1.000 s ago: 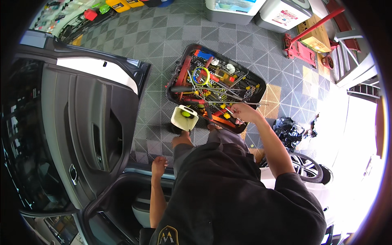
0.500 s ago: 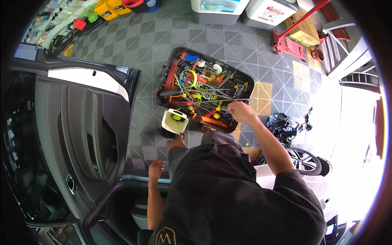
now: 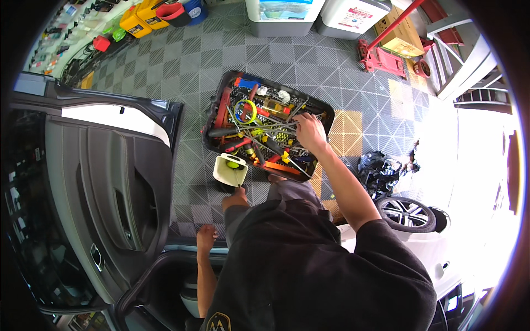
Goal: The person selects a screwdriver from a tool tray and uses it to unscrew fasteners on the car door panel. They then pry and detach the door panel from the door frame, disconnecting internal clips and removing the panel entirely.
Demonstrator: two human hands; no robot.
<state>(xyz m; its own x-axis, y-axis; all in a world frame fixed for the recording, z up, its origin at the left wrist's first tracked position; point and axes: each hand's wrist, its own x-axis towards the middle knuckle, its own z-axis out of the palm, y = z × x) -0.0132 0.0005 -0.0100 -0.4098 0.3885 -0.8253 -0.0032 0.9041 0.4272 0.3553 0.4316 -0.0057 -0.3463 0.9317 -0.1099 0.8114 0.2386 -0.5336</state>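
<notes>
A black tool tray (image 3: 324, 102) lies on the floor in front of me, full of mixed hand tools. My right hand (image 3: 310, 131) is over its right half, fingers apart and touching down among the tools, beside the ends of several long thin metal rods (image 3: 276, 127). I see nothing lifted in it. Around it are a yellow ring-shaped roll (image 3: 245, 111), a red-handled tool (image 3: 236, 144) and an orange bar (image 3: 284, 167). My left hand (image 3: 207, 238) hangs low by the car's door sill, fingers loosely curled, with nothing visible in them.
An open car door (image 3: 110, 182) stands at my left. A white square container (image 3: 231, 171) is near my feet. A red floor jack (image 3: 385, 62), white-and-grey bins (image 3: 284, 19), crumpled black plastic (image 3: 378, 171) and a wheel (image 3: 406, 214) surround the tray.
My right hand has moved left and farther into the tray, from its right edge to the rods. My left hand still hangs at my side. The whole view has shifted slightly.
</notes>
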